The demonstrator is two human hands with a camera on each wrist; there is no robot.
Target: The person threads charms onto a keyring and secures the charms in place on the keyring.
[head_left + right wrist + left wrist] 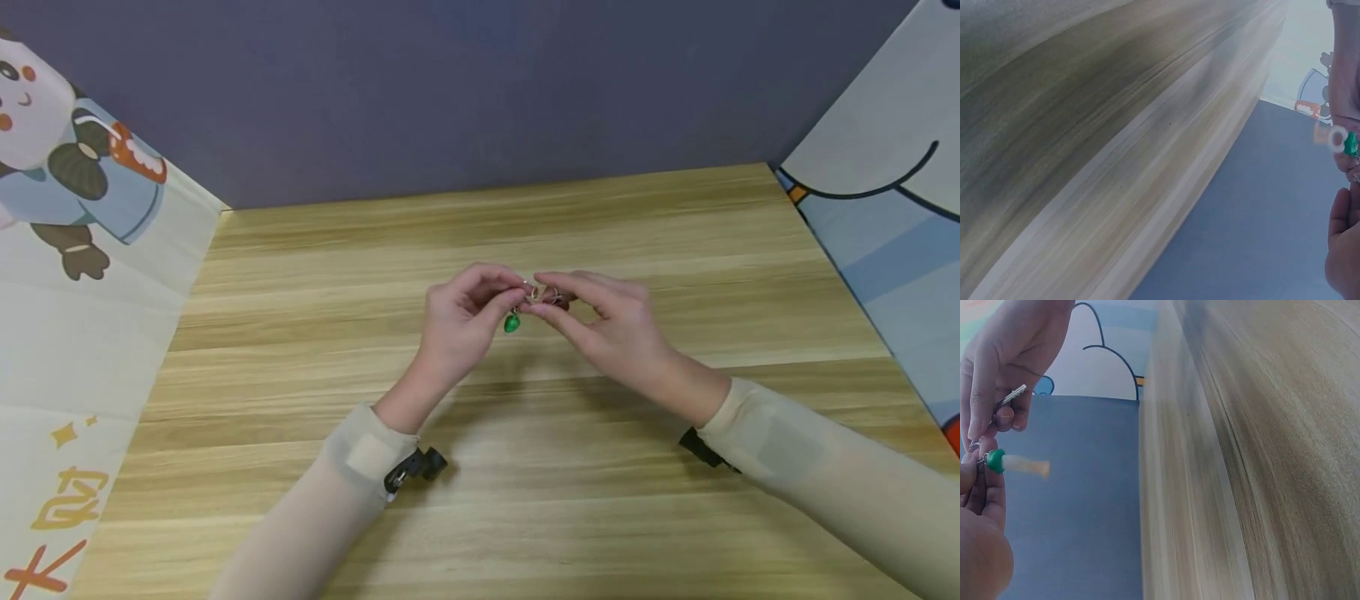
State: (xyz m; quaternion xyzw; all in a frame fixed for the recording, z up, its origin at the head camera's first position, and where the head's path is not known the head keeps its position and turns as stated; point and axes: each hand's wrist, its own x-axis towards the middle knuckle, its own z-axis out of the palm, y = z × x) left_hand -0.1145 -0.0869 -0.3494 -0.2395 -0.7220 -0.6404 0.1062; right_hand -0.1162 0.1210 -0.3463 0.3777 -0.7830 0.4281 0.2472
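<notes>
Over the table, both hands meet fingertip to fingertip around a small silver keyring [533,293]. My left hand [461,325] pinches the ring between thumb and fingers. From it hangs a charm with a green top [512,322]; the left wrist view shows a pale, blurred lower part [1025,465] below the green. My right hand [611,321] holds a silver key [1013,395], its ridged blade sticking out past the fingers, while thumb and index tips reach to the ring. In the right wrist view the charm [1350,144] appears at the edge; fingers partly hide the ring.
A wood-grain table [300,375] lies under the hands. A dark blue-grey panel [480,100] rises along its far edge, with cartoon-printed panels at the left [90,317] and right [862,100]. Each sleeve carries a black wrist camera, such as the left one [414,468].
</notes>
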